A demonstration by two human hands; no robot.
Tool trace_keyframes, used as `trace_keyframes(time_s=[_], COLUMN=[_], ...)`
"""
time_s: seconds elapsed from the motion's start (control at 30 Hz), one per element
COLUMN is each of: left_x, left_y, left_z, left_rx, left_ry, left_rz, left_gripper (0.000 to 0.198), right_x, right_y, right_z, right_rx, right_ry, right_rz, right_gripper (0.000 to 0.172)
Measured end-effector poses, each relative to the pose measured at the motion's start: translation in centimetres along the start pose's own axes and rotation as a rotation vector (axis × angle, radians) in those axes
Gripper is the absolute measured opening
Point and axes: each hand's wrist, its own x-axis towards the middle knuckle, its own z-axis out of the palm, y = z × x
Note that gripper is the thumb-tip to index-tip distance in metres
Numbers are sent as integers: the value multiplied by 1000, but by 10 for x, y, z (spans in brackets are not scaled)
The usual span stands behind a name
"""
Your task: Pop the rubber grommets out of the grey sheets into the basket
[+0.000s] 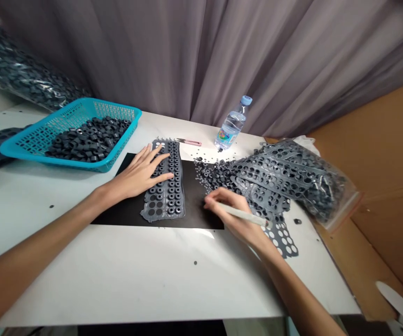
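Observation:
My left hand lies with spread fingers on the left side of a dark grey rubber sheet that carries rows of small ring-shaped parts. Several holes at the sheet's near left corner have no rings in them. Under the sheet is a black mat. Right of it, my right hand is closed round a pale pen-like tool, whose tip is hidden by the fingers. That hand is apart from the sheet, near a heap of loose grey rings and punched-out bits.
A blue basket of grey rings stands at left, before a large clear bag. Pink-handled snips and a water bottle are at the back. Punched sheets and a filled zip bag lie at right.

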Motion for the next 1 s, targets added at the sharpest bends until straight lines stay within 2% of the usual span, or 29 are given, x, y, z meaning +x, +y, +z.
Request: trace_keyframes(time_s=[0.07,0.1,0.13,0.17,0.27,0.3,0.43,0.7,0.87,0.93,1.0], left_x=[-8,-13,-18,-23,-34,-36,-39,-36,-35,-36,-37], left_y=[13,21,30,39,61,65,71,62,62,63,64], left_z=[-11,-16,-21,-26,-32,-32,-27,-27,-27,-28,-30], left_rx=[-14,-39,-84,-141,-268,-284,-312,-418,-387,-370,-353], left_ry=[93,122,99,25,-181,-224,-304,-379,-380,-372,-363], left_rz=[55,91,137,191,300,317,316,252,246,237,268], left_gripper=[68,61,54,45,29,26,16,18,18,21,20], right_x=[0,0,0,-1,-2,-2,0,-2,-1,3,7], right_y=[0,-1,-2,-4,-9,-9,-6,0,-3,0,6], right_z=[-6,-9,-11,-13,-13,-12,-6,0,0,-4,-10], right_rx=[-178,-239,-281,-315,-429,-474,-569,-604,-719,-775,-857], right_ry=[254,323,317,236,-145,-215,-227,-231,-152,-38,138], right_rz=[-53,-86,-129,-181,-336,-368,-394,-416,-453,-438,-390], right_gripper=[17,17,16,17,21,22,20,16,14,13,13])
